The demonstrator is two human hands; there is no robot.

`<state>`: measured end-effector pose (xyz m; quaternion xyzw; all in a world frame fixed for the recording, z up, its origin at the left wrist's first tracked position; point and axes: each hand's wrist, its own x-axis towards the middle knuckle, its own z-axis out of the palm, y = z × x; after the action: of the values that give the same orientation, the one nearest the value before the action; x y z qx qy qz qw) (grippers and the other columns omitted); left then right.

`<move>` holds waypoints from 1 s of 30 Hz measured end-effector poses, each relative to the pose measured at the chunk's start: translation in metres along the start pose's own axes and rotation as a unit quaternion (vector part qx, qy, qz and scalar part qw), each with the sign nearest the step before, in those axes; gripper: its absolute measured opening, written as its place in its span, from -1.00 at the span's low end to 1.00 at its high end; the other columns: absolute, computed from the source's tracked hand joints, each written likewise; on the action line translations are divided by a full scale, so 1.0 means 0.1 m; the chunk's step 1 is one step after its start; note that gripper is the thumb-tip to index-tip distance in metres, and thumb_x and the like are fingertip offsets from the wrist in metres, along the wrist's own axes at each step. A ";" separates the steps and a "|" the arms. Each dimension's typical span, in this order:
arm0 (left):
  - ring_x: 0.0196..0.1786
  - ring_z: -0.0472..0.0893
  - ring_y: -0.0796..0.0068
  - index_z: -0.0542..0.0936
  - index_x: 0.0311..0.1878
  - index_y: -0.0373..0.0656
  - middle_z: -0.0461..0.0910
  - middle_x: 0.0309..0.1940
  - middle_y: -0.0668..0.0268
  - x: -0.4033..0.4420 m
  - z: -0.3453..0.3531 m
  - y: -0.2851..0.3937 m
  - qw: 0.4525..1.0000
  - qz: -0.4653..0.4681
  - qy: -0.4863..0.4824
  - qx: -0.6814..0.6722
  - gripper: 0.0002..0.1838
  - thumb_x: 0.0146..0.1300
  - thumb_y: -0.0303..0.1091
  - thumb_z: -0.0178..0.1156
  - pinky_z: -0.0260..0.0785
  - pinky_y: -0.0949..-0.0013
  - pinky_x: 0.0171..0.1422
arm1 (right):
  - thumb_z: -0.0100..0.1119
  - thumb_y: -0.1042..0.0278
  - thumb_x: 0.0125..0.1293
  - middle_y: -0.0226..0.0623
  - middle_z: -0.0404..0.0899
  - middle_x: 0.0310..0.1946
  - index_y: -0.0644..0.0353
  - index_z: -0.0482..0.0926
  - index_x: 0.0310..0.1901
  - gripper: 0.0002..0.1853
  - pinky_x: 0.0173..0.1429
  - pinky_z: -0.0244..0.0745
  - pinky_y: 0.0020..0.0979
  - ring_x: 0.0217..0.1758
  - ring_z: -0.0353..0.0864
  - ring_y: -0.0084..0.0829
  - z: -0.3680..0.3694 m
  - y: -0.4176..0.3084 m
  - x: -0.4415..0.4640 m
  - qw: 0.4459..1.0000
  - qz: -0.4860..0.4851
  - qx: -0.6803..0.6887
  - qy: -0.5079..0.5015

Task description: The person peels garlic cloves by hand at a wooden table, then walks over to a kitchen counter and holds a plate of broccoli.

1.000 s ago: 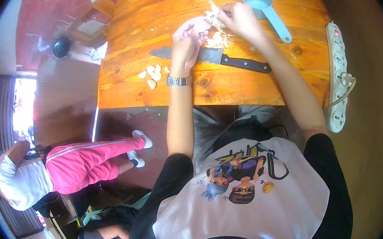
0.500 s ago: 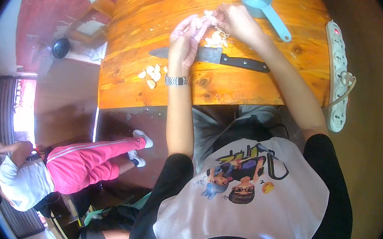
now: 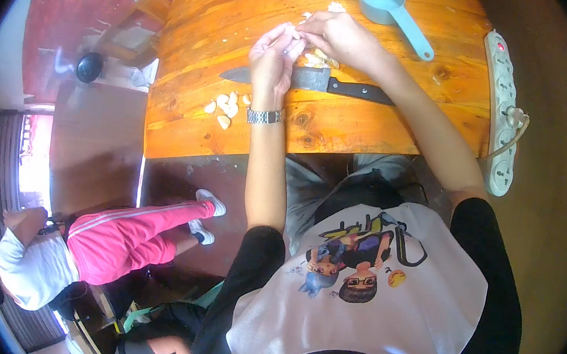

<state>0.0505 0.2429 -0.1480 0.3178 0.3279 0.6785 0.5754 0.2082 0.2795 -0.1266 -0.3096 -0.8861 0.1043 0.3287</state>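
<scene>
My left hand, with a metal watch on its wrist, is closed around a pale garlic clove, palm turned up. The fingertips of my right hand pinch at that same clove; the fingers partly cover it. Beneath my hands a kitchen knife with a black handle lies flat on the wooden table. Several cloves and bits of skin are just beyond the blade. More garlic cloves sit in a loose group left of my left wrist. A whitish garlic piece rests beyond my right hand.
A light blue measuring cup stands at the far right of the table. Along the right edge runs a white power strip with a plug in it. To the left, a person in pink trousers stands; another person's arm shows below.
My right hand has shifted toward my left palm, its fingertips now at the clove there. The whitish garlic piece beyond my right hand has come into sight.
</scene>
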 end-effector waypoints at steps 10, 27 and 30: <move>-0.25 0.58 0.39 0.43 -0.05 -0.45 0.55 -0.27 0.14 -0.07 0.17 -0.04 0.990 0.057 0.073 0.108 -0.74 0.17 -0.59 0.04 0.51 0.40 -0.13 | 0.02 0.34 0.11 -0.02 0.55 -0.37 0.30 0.55 -0.38 -0.80 -0.21 0.52 -0.23 -0.30 0.60 -0.10 0.05 -0.06 -0.03 0.991 -0.058 -0.112 0.039; -0.25 0.55 0.52 0.42 0.01 -0.46 0.55 -0.25 0.20 -0.07 0.20 -0.06 0.990 0.069 0.041 0.118 -0.72 0.23 -0.61 0.00 0.45 0.55 -0.22 | 0.01 0.42 0.11 -0.06 0.54 -0.32 0.29 0.54 -0.35 -0.84 -0.21 0.53 -0.22 -0.27 0.60 -0.12 0.03 -0.07 -0.05 0.992 -0.059 -0.111 0.017; -0.36 0.50 0.61 0.45 -0.02 -0.46 0.55 -0.31 0.25 -0.10 0.23 -0.05 0.984 0.082 0.054 0.146 -0.74 0.22 -0.60 0.01 0.36 0.60 -0.36 | 0.02 0.44 0.07 -0.04 0.54 -0.33 0.33 0.54 -0.37 -0.84 -0.21 0.54 -0.23 -0.27 0.60 -0.11 0.02 -0.16 -0.06 0.991 -0.070 -0.110 0.036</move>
<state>0.0735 0.2359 -0.1393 0.3873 0.4265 0.6846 0.4465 0.2030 0.2628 -0.1249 -0.2844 -0.8994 -0.0280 0.3307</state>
